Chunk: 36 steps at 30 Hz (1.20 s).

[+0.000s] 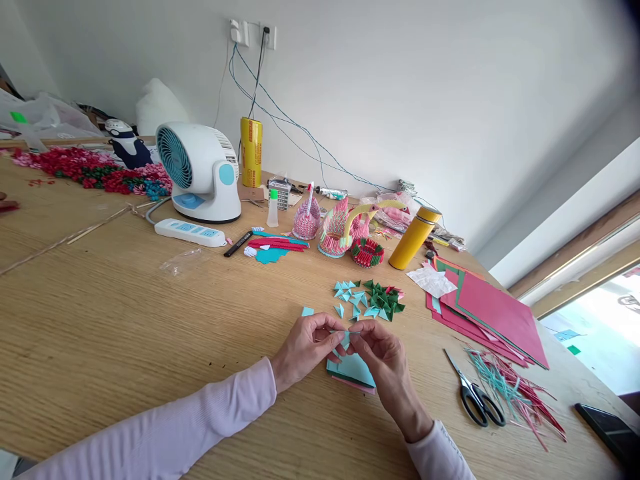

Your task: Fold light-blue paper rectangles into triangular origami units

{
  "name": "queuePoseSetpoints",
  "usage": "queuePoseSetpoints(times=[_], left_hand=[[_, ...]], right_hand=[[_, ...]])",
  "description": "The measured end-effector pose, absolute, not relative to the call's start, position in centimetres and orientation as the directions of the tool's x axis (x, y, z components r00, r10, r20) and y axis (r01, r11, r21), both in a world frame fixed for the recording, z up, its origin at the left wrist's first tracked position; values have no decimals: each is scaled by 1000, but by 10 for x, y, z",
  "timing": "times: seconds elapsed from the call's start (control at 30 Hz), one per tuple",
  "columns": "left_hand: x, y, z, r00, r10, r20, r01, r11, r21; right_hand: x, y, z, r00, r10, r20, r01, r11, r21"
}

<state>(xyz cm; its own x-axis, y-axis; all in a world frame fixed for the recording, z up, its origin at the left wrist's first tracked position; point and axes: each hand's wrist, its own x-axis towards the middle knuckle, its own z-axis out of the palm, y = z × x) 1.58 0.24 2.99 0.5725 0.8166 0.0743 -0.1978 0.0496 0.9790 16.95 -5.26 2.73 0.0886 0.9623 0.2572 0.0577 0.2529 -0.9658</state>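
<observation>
Between the fingertips of both hands is a small light-blue piece of paper [346, 340], pinched and apparently partly folded. My left hand [313, 343] grips it from the left, thumb in front, and my right hand [383, 353] from the right. Below them on the table lies a stack of paper slips [356, 371], light blue on top with green and pink beneath. Just beyond the hands lie folded light-blue paper triangles [358, 301] and a heap of dark green triangles [386, 297]. A light-blue slip [307, 311] shows behind my left hand.
Black-handled scissors [475, 393] and cut paper strips [520, 387] lie at right, near coloured paper sheets [500, 310]. Behind stand a yellow bottle [415, 239], folded-paper swans [336, 230] and a white fan [200, 170]. A phone [607, 430] lies at the right edge.
</observation>
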Motion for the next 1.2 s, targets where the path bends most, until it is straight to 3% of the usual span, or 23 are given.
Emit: queuePoseSetpoints(times=[0.3, 0.7, 0.9, 1.2], left_hand=[[15, 4, 27, 662, 749, 25, -208, 152, 966], [16, 2, 26, 630, 774, 66, -162, 49, 986], [16, 0, 28, 634, 771, 62, -136, 32, 990], [16, 6, 23, 620, 784, 35, -187, 104, 977]], right_hand=[[172, -53, 26, 63, 963, 264, 162, 251, -954], [169, -55, 30, 177, 963, 204, 132, 183, -974], [167, -54, 31, 133, 958, 255, 165, 232, -959], [177, -51, 33, 71, 978, 195, 105, 187, -977]])
